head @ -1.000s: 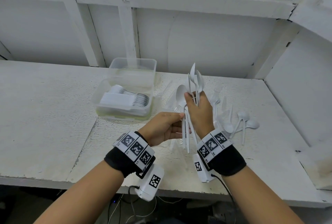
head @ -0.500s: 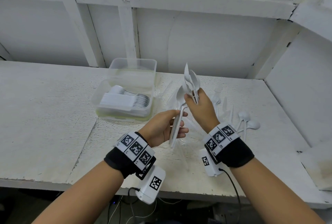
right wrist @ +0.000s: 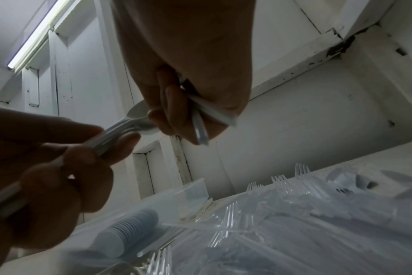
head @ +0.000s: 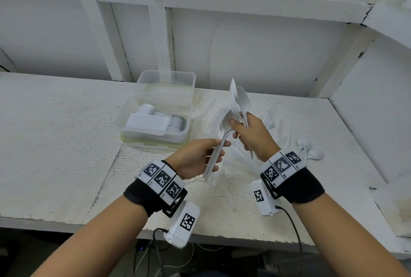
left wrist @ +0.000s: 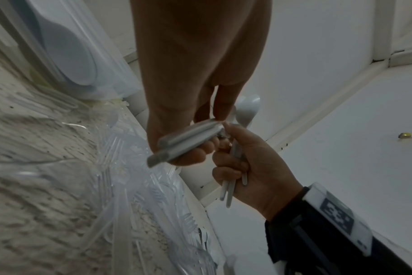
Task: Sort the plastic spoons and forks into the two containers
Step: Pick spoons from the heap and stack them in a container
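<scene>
We take the near container as our landmark: a clear plastic tub on the white table, already holding a neat stack of white spoons laid on their sides. Directly behind it, touching its far wall, stands the far container, also clear; what lies inside it we cannot tell from the head view.

To the right of the near container and above the table, both hands meet. Our left hand curls its fingers and thumb around the handles of a small bundle of spoons, which slants up and to the right. Our right hand, further right of the tub, grips a second bunch of spoons by the handles, bowls pointing up. The thumb of this hand presses on the bowl end of the left hand's bundle, so the two hands touch at that spot. In the left wrist view the handles lie across the left fingers, with the right hand closed round its own spoons just beside them.

On the table right of the near container, under and beyond the hands, lies a loose heap of clear forks, tines pointing several ways. Further right again, past the right wrist, a few loose spoons lie on the table, well apart from the tub.
</scene>
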